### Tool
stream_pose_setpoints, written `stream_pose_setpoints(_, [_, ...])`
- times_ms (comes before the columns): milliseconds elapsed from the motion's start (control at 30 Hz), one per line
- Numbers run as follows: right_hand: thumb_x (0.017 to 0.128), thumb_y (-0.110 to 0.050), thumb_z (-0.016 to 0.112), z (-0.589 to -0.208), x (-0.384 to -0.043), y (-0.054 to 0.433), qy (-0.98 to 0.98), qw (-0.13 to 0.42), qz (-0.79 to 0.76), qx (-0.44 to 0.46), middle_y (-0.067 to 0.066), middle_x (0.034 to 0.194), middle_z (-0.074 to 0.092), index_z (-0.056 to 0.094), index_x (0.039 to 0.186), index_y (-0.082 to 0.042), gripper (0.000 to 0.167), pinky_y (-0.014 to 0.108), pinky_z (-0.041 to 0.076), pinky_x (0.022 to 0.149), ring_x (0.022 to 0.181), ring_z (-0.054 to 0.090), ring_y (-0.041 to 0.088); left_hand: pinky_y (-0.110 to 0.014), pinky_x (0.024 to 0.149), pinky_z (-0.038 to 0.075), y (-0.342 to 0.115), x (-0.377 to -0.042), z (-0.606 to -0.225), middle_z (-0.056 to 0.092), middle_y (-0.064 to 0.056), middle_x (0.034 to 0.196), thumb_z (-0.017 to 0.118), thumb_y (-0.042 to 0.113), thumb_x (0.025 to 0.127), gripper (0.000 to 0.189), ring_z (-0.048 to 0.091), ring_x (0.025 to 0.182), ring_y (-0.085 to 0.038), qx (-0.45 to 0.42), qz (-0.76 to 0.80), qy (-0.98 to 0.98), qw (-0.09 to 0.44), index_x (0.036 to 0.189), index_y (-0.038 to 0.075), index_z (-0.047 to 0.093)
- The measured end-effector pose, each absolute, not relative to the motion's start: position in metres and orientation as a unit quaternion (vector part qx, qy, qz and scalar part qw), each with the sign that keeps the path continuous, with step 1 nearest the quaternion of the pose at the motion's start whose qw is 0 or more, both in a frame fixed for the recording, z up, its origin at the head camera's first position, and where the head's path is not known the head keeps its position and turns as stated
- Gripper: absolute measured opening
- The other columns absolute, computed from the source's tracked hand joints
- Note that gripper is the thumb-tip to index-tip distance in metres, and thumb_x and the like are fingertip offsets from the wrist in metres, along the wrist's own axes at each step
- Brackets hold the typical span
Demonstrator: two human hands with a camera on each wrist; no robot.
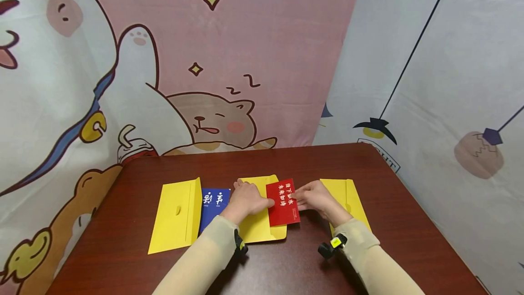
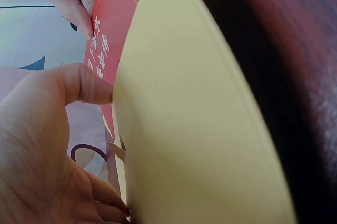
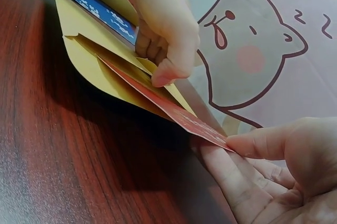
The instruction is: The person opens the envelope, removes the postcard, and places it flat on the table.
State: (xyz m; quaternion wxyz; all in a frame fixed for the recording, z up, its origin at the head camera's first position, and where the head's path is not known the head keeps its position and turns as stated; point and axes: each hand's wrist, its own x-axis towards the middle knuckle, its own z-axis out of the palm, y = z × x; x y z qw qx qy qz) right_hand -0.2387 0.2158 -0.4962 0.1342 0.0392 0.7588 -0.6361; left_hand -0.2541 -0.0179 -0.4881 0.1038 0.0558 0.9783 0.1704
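Observation:
A red card (image 1: 283, 215) with white writing sits partly inside the middle yellow envelope (image 1: 257, 231), its outer part sticking out on the right. My right hand (image 1: 319, 200) pinches the card's outer edge between thumb and fingers, as the right wrist view shows. My left hand (image 1: 246, 201) grips the envelope by its open side, the thumb (image 2: 92, 84) at the mouth and the other fingers curled along the edge. In the right wrist view the envelope mouth gapes around the red card (image 3: 174, 113). The card's inner end is hidden by the envelope.
On the left lies another yellow envelope (image 1: 172, 217), with a blue card (image 1: 214, 201) beside its right edge, partly covered by my left arm. A third yellow envelope (image 1: 340, 190) lies under my right forearm. The brown table (image 1: 303, 267) ends at a printed cloth backdrop (image 1: 286, 58).

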Motion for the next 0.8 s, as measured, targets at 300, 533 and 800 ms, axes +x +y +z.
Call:
stream_pose_setpoints(300, [0.096,-0.005,0.075,-0.495,-0.238,0.225,0.755,0.14,-0.64,0.027,0.025,0.092,0.076,0.07,0.113,0.02,0.031,0.041,0.064,0.068,0.075,0.077,0.029,-0.062,0.116,0.037,-0.018,-0.255,-0.488,0.045,-0.035,0.155,0.074,0.062,0.081,0.099,0.033,0.146,-0.059,0.053,0.173,0.978,0.105,0.147,-0.01,0.054])
stream_pose_setpoints(533, [0.096,-0.006,0.076,-0.493,-0.238,0.232,0.751,0.143,-0.643,0.041,0.026,0.094,0.076,0.068,0.115,0.021,0.034,0.042,0.064,0.069,0.076,0.078,0.031,-0.061,0.117,0.036,-0.017,-0.255,-0.488,0.044,-0.035,0.155,0.072,0.064,0.082,0.101,0.032,0.147,-0.059,0.058,0.16,0.98,0.103,0.148,-0.01,0.053])
stream_pose_setpoints(800, [0.095,-0.006,0.077,-0.494,-0.238,0.239,0.752,0.137,-0.644,0.043,0.024,0.091,0.076,0.069,0.113,0.02,0.033,0.04,0.064,0.068,0.073,0.077,0.027,-0.059,0.118,0.035,-0.018,-0.255,-0.488,0.044,-0.037,0.154,0.069,0.067,0.084,0.101,0.033,0.146,-0.06,0.065,0.147,0.982,0.101,0.147,-0.011,0.054])
